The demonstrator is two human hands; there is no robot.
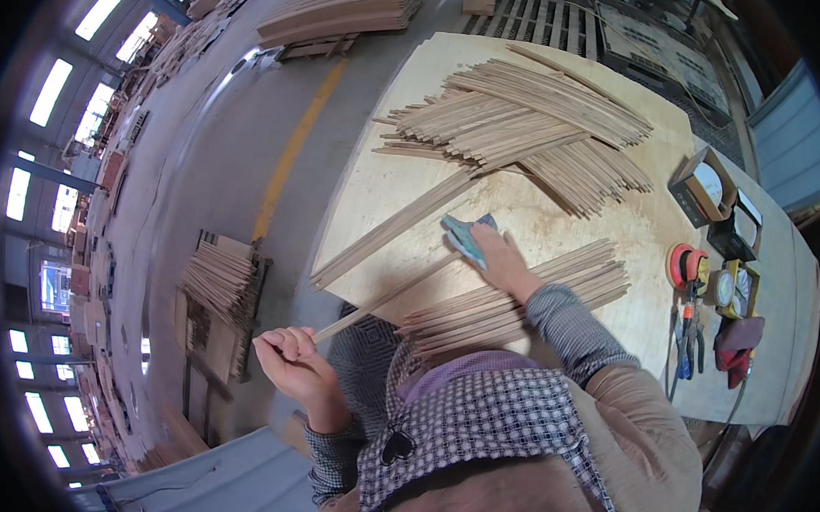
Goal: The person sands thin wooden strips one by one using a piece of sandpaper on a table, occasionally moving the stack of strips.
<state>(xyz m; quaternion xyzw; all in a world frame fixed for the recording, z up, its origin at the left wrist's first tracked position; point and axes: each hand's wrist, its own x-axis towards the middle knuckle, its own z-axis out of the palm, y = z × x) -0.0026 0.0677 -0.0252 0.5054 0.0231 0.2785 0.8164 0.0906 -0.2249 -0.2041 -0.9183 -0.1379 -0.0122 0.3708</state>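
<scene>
My left hand [294, 361] grips the near end of a long thin wooden strip [385, 299] that reaches up and right onto the plywood table [558, 217]. My right hand [501, 260] presses a blue-green sanding pad [464, 236] against that strip on the table top. Just below my right forearm lies a stack of similar strips [518, 302]. A single long strip [393, 228] lies slanted on the table to the left of the pad. A large fanned pile of strips [526, 124] covers the far part of the table.
At the table's right edge sit a boxed gauge [704, 186], an orange round tool [686, 265], a clock-like dial [732, 288], pliers [688, 346] and a red cloth [738, 342]. A rack of strips [218, 289] stands on the floor to the left. More stacked wood [338, 10] lies beyond a yellow floor line [291, 155].
</scene>
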